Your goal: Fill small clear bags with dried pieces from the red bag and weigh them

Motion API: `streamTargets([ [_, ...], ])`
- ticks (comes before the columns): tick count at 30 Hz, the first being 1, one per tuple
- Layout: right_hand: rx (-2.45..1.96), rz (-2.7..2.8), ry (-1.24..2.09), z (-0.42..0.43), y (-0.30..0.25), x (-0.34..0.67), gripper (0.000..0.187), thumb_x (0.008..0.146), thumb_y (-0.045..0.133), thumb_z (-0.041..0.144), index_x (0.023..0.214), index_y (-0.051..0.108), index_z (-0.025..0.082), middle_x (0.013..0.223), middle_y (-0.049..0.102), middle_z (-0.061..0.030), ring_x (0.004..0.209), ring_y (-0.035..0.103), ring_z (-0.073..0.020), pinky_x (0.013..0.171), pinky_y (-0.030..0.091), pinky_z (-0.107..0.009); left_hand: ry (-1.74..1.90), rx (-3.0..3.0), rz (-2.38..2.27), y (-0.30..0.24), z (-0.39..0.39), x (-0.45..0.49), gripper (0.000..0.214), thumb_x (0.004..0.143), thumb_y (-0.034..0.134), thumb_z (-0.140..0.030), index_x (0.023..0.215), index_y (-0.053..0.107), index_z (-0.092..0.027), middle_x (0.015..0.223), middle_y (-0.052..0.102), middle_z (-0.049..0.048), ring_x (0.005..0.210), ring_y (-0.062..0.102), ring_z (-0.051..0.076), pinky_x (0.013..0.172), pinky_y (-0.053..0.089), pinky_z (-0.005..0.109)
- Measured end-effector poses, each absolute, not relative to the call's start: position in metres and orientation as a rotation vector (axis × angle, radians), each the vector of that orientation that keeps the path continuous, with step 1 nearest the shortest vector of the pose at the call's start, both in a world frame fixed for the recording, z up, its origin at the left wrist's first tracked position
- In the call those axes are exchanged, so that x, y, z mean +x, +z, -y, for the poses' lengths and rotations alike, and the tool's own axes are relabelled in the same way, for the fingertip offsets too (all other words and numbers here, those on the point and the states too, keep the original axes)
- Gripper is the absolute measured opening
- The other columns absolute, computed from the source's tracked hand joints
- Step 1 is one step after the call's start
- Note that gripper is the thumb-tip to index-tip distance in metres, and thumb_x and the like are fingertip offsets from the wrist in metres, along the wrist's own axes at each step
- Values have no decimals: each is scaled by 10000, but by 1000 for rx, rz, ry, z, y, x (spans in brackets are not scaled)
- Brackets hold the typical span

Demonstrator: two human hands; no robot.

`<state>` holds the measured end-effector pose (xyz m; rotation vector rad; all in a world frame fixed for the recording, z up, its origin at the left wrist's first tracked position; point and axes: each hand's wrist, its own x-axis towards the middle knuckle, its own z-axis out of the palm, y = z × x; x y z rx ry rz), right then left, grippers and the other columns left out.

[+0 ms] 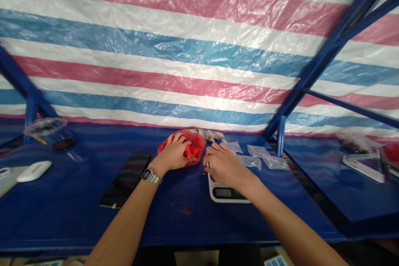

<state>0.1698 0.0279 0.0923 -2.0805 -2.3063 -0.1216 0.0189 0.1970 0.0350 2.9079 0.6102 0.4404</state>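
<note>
A red plastic bag [197, 143] lies crumpled on the blue table. My left hand [174, 153], with a metal watch on its wrist, rests on the bag, and its curled fingers grip the thin plastic. To the right, my right hand [222, 164] is over a white kitchen scale [215, 195] and hides most of its top. Its fingers are bent together near the scale's left edge; whatever is between them is hidden. Small clear zip bags [249, 161] lie just beyond and right of the scale. Bags with brownish contents [210, 134] sit behind the red bag.
Left of my arm lies a dark phone-like slab [126, 181]. A clear plastic cup [64, 143] lies farther left, near a white rounded object [34, 171]. Brown crumbs [185, 211] are scattered in front. Blue metal posts [280, 136] rise before a striped tarp [174, 66].
</note>
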Motion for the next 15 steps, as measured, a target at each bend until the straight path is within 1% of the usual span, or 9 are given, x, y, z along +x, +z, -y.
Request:
streamTargets([
  [3, -2132, 2486, -171, -38, 82, 161, 138, 878, 765, 267, 916, 789, 136, 1080, 717, -139, 1124, 576, -294, 967, 397, -401, 422, 2926, -661, 30, -197, 19, 609, 873, 668, -567, 1386, 607, -245, 1493, 541, 128, 1483, 347, 362, 1240, 264, 511],
  [5, -2157, 2552, -206, -44, 76, 157, 176, 869, 766, 267, 944, 791, 110, 1083, 715, -156, 1129, 571, -301, 970, 389, -405, 402, 2923, -756, 28, -198, 20, 634, 876, 655, -541, 1430, 578, -242, 1509, 519, 144, 1500, 314, 395, 1230, 268, 539],
  [9, -2163, 2601, -233, -50, 67, 154, 158, 881, 717, 196, 977, 787, 92, 1066, 718, -162, 1118, 576, -299, 969, 374, -409, 413, 2921, -931, 25, -198, 20, 637, 877, 632, -523, 1420, 594, -193, 1482, 507, 208, 1485, 314, 479, 1205, 263, 604],
  [12, -2119, 2588, -198, -48, 74, 155, 127, 896, 708, 203, 935, 784, 110, 1049, 724, -148, 1092, 586, -284, 957, 366, -396, 467, 2913, -973, 25, -199, 20, 609, 873, 636, -507, 1392, 610, -189, 1473, 508, 210, 1475, 322, 485, 1196, 265, 609],
  [15, -2051, 2462, -151, -43, 97, 162, 112, 933, 706, 242, 894, 779, 168, 1026, 736, -95, 1056, 598, -253, 953, 355, -376, 550, 2904, -877, 28, -199, 20, 589, 885, 630, -549, 1367, 620, -210, 1459, 535, 184, 1459, 342, 445, 1198, 272, 587],
])
